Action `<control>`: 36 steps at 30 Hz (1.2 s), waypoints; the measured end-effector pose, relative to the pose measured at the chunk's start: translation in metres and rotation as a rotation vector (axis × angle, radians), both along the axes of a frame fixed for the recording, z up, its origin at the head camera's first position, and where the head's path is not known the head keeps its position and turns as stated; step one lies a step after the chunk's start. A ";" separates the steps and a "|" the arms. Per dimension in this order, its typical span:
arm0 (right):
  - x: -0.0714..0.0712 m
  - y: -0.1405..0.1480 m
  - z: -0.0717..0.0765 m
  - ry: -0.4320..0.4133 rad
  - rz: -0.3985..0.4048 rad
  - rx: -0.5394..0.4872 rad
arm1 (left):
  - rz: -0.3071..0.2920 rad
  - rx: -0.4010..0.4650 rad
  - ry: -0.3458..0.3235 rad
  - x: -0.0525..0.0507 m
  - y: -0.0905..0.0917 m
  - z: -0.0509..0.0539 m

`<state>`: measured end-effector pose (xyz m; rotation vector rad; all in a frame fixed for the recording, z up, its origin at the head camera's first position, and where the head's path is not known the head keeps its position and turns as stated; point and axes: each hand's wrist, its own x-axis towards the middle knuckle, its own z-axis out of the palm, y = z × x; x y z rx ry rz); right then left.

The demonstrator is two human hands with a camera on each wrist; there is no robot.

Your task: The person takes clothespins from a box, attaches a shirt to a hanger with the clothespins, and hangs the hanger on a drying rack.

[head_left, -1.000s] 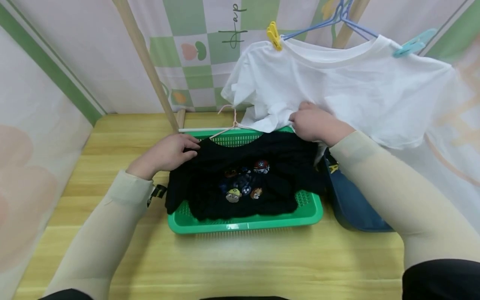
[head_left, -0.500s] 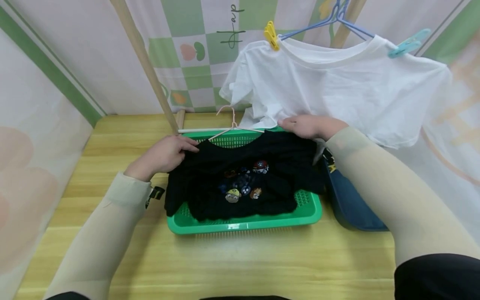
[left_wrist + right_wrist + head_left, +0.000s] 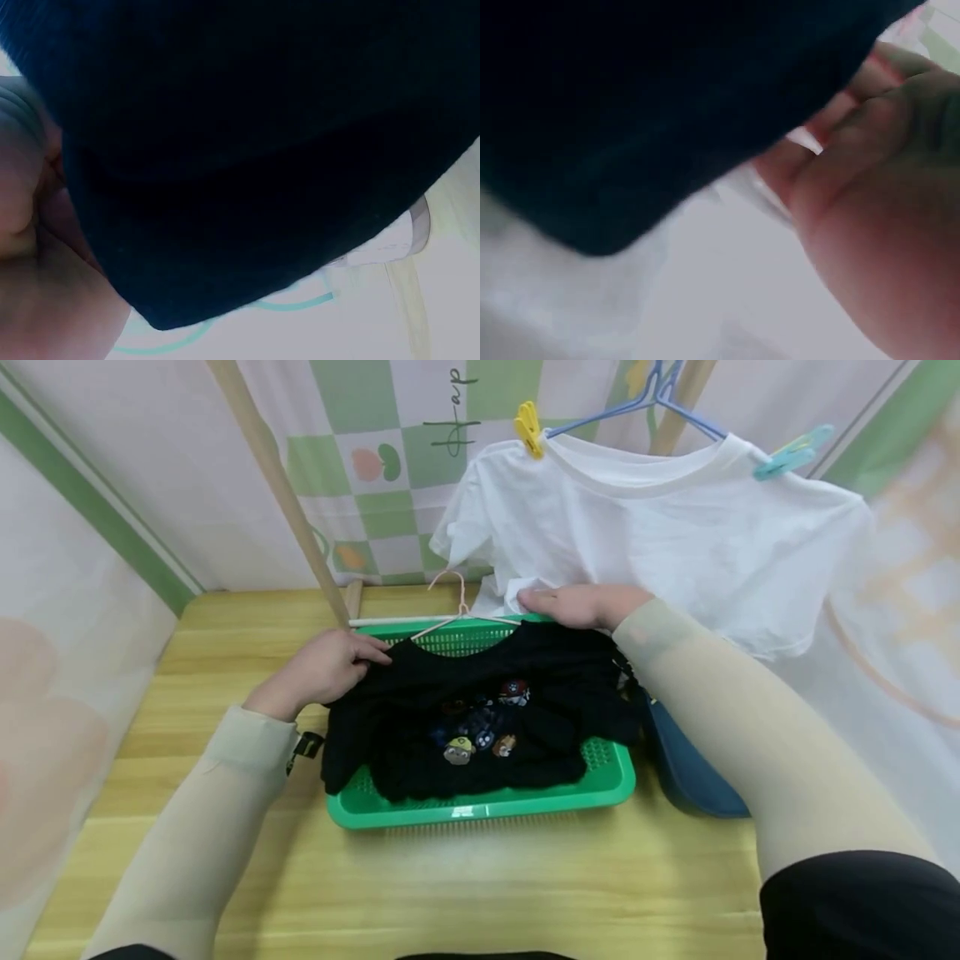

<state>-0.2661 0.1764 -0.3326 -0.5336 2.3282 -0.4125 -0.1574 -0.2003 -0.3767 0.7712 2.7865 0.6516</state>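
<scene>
A black T-shirt printed with cartoon heads lies over the green basket, on a pink hanger whose hook shows above the collar. My left hand grips the shirt's left shoulder. In the left wrist view a dark sleeve covers much of that hand. At the other shoulder is my right hand, fingers pointing left beside the lower edge of a hanging white T-shirt. In the right wrist view, black cloth partly hides its fingers.
The white T-shirt hangs from a blue hanger, with a yellow clothespin and a teal clothespin. A dark blue bin stands right of the basket. A wooden post and white bar stand behind.
My right hand has moved left and slightly down along the white T-shirt, toward the pink hanger. The left hand stays at the black T-shirt's shoulder. The view has shifted slightly.
</scene>
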 end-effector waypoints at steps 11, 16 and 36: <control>0.016 0.023 0.010 0.158 0.044 0.025 | 0.022 -0.001 -0.002 0.001 -0.001 0.000; 0.028 0.027 0.008 0.176 0.064 0.011 | 0.025 0.000 0.001 0.002 -0.001 -0.003; 0.048 0.032 -0.002 0.417 0.077 -0.036 | 0.000 0.052 -0.035 0.006 -0.016 -0.002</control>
